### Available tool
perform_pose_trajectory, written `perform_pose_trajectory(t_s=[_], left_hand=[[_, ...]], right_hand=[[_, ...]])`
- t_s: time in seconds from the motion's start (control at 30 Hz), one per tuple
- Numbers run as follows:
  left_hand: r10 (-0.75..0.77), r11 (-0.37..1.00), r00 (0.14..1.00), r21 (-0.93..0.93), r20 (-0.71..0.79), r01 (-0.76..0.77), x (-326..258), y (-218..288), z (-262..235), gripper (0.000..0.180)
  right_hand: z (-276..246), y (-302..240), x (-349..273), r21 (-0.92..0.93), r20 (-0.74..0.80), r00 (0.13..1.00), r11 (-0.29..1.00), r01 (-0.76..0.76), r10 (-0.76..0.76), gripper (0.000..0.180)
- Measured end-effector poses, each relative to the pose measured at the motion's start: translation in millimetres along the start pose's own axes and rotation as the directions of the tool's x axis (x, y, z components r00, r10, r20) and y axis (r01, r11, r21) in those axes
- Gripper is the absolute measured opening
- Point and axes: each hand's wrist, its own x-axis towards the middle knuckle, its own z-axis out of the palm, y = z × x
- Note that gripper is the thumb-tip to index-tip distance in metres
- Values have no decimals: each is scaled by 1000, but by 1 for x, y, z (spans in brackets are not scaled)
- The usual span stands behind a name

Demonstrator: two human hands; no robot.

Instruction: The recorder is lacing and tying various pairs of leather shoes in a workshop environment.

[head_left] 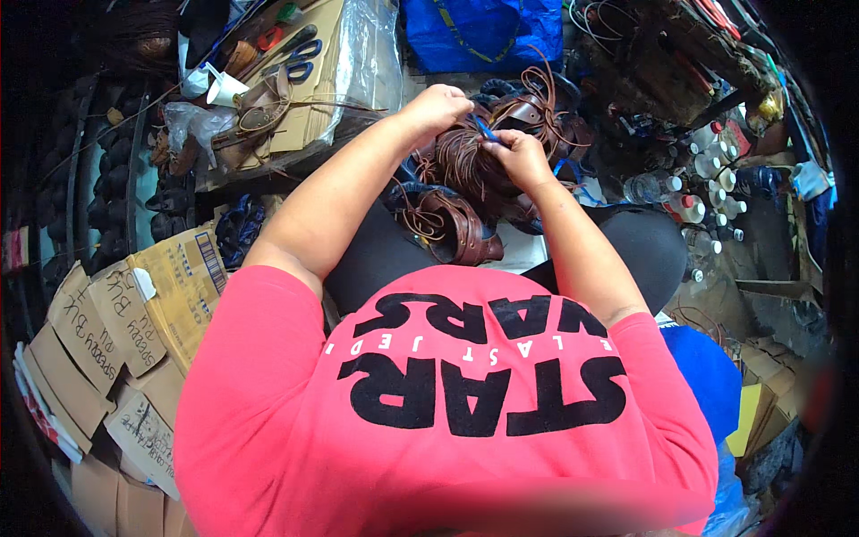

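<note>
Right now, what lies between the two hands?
In the head view, a blue-handled tool and brown leather straps lie between the left hand and right hand.

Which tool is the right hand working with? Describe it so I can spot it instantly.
Start at the heap of brown leather straps beyond the black-clad knees. Both hands meet on top of it; the right hand pinches a slim blue-handled tool, the only bright blue among brown laces.

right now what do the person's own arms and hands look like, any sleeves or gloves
Both arms are bare from the short sleeves down. The sleeves belong to a bright pink-red t-shirt with large black lettering across the chest. The left hand and the right hand wear no gloves, and no watch, bracelet or ring can be made out. Dark trousers show below the shirt.
</note>
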Motion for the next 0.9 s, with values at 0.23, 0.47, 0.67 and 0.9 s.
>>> perform_pose_trajectory(t_s=[0.23,0.47,0.67,0.9], left_hand=[[-145,931,989,-342,-31,126,11,-24,2,20],[-57,914,998,-401,15,58,11,-17,10,20],[46,962,997,-273,58,-28,8,-15,-1,19],[-37,996,985,-84,-167,24,24,-70,26,23]], right_hand=[[-18,5,11,392,391,908,865,-313,151,20],[-34,10,7,557,519,814,619,-554,262,17],[-19,16,12,372,350,889,827,-422,296,22],[-8,16,16,628,292,892,634,-452,346,11]])
